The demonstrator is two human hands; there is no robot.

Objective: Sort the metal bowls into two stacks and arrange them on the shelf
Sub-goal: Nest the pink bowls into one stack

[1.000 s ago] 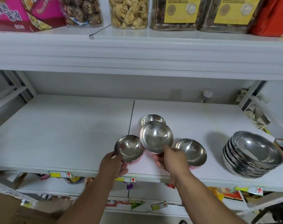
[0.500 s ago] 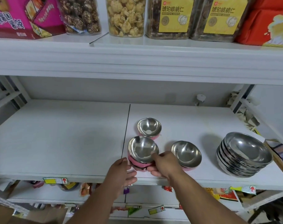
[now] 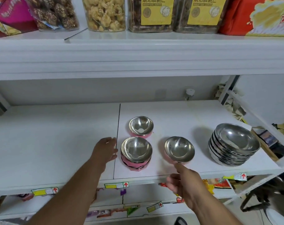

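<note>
A short stack of pink-sided metal bowls stands near the front of the white shelf. Behind it sits one single pink bowl. To the right of the stack another pink bowl tilts up, its front rim pinched by my right hand. My left hand hovers just left of the stack, fingers apart, holding nothing. A tall stack of plain steel bowls stands at the shelf's right end.
The shelf above carries jars of snacks and boxes. A small white knob sticks out of the back wall. Cardboard and packaging crowd the right side. Price tags line the shelf's front edge.
Both hands have let go of the pink stack after nesting two bowls. My left hand pulled away to the left; my right hand moved right onto the rim of the single pink bowl.
</note>
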